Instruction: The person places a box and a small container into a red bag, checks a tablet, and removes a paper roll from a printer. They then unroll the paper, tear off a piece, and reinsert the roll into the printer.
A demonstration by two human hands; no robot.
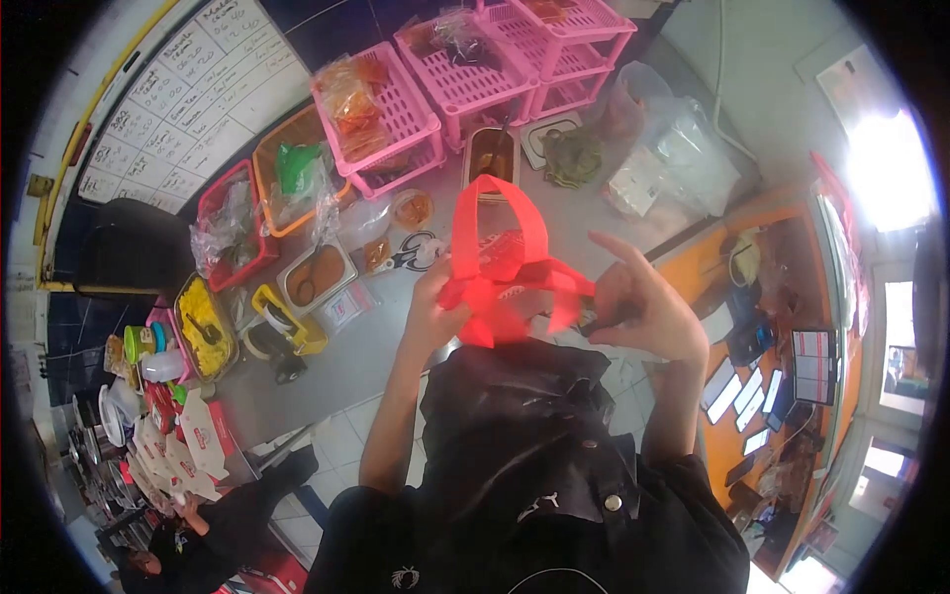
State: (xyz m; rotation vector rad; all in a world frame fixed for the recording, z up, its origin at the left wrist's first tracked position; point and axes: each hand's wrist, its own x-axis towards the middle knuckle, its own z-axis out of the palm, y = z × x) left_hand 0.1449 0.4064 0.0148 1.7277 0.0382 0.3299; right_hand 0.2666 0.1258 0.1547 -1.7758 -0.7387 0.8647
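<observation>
A bright red fabric bag (500,259) with a looped handle is held in front of my chest, over the near edge of the metal counter (371,346). My left hand (435,309) is closed on the bag's left side. At the right side of the bag, my right hand (648,312) has its fingers spread wide, close to the red fabric. Part of the bag's lower edge is blurred.
Pink baskets (396,119) with packets line the back. A metal container (492,158) of brown sauce, one of yellow food (206,332) and a yellow-handled item (292,319) stand on the counter. Phones lie on the orange desk (683,272). A co-worker (223,520) is at lower left.
</observation>
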